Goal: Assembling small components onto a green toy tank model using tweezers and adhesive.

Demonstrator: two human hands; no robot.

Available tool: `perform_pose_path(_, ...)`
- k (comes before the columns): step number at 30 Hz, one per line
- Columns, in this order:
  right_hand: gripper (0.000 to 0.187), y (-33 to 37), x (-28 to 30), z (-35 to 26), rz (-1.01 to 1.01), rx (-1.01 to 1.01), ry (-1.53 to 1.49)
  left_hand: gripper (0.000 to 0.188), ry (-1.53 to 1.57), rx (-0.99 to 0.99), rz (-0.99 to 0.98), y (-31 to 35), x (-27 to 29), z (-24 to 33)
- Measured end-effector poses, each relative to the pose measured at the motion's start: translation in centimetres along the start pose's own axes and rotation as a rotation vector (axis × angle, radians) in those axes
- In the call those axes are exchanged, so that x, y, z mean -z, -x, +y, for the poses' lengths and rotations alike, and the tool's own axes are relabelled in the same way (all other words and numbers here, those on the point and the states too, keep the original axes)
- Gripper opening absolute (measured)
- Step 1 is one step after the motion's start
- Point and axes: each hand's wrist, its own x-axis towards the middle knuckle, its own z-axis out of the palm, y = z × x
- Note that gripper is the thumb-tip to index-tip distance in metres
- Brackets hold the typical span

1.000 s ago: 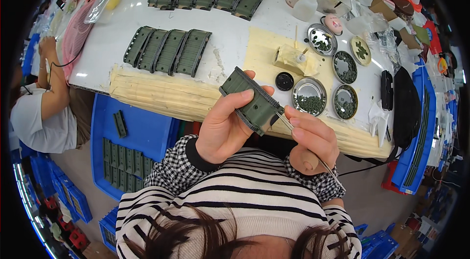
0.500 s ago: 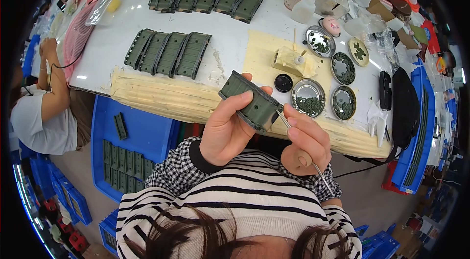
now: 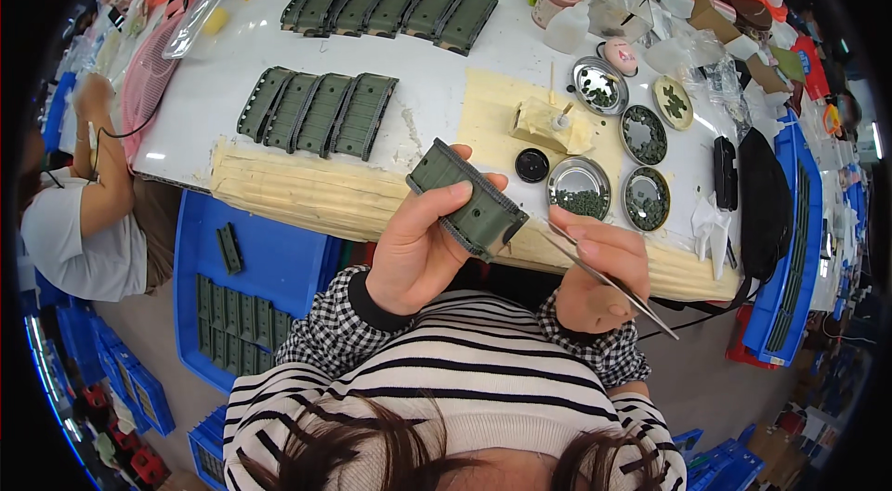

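Note:
My left hand (image 3: 409, 254) grips a curved dark-green plastic model part (image 3: 469, 203) with ridged dark edges and a small round hole, thumb on top and fingers beneath. It is held tilted over the table's front edge. In my right hand (image 3: 604, 277) is a pair of metal tweezers (image 3: 643, 307), tips pointing toward the part but apart from it. Whether the tips pinch anything is too small to see. Just beyond the right hand lies a round metal dish (image 3: 577, 171) of tiny green pieces, beside a black round lid (image 3: 531, 165).
More dishes (image 3: 645, 170) of green bits stand at the right, near a tape-wrapped block (image 3: 539, 126). Similar green parts lie in a back row (image 3: 383, 8) and a nearer row (image 3: 316, 112). A blue bin (image 3: 269, 235) sits lower left; another person (image 3: 88, 222) is at far left.
My right hand and the tweezers have drawn back from the part's edge, toward the right and slightly down. The left hand has shifted a little left with the part.

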Motion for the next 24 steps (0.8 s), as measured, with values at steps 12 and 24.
perform_pose_path(12, 0.020, -10.6, 7.5, -2.5, -0.068, -0.113, 0.625, 0.045, -0.092, -0.035, -0.123, -1.2, 2.4, 3.0)
perform_pose_path(24, 0.060, -39.1, 9.0, 18.8, -0.757, -0.208, 1.214, 0.049, -0.128, -0.013, -0.138, -2.8, 3.4, 3.2)
